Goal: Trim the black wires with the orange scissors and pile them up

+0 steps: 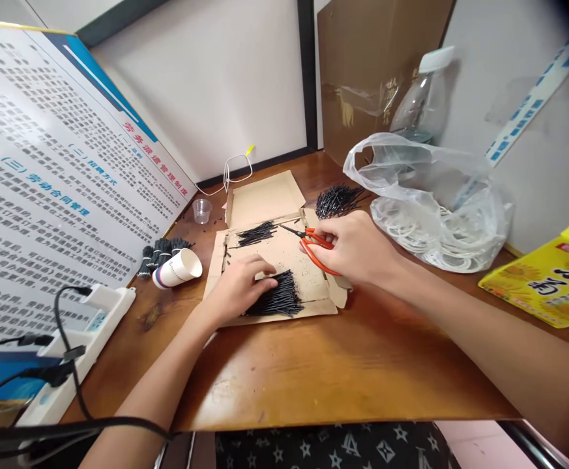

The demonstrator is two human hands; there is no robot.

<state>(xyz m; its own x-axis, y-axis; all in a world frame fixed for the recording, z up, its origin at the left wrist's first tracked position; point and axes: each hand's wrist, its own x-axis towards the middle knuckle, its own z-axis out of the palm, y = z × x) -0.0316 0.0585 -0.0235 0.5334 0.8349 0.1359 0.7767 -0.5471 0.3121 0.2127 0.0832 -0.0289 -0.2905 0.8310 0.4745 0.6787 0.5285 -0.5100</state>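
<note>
My right hand (355, 246) grips orange-handled scissors (316, 247) with dark, pointed blades. The blades reach left over an open cardboard box (308, 273) lying flat on the table. On the box's near side, my left hand (239, 286) rests with thumb and forefinger pinched at the upper edge of a pile of short black wire pieces (279, 296); a black wire piece seems to be between the fingertips. A smaller heap of black wire pieces (256, 233) lies deeper in the box, left of the blade tips.
More black strands (339, 200) sit beyond my right hand, beside a clear bag of white rings (435, 234). A paper cup (177, 268), black bundles (160, 254) and a small clear cup (202, 210) stand left. A power strip (86, 339) and yellow packet (553, 280) flank the table.
</note>
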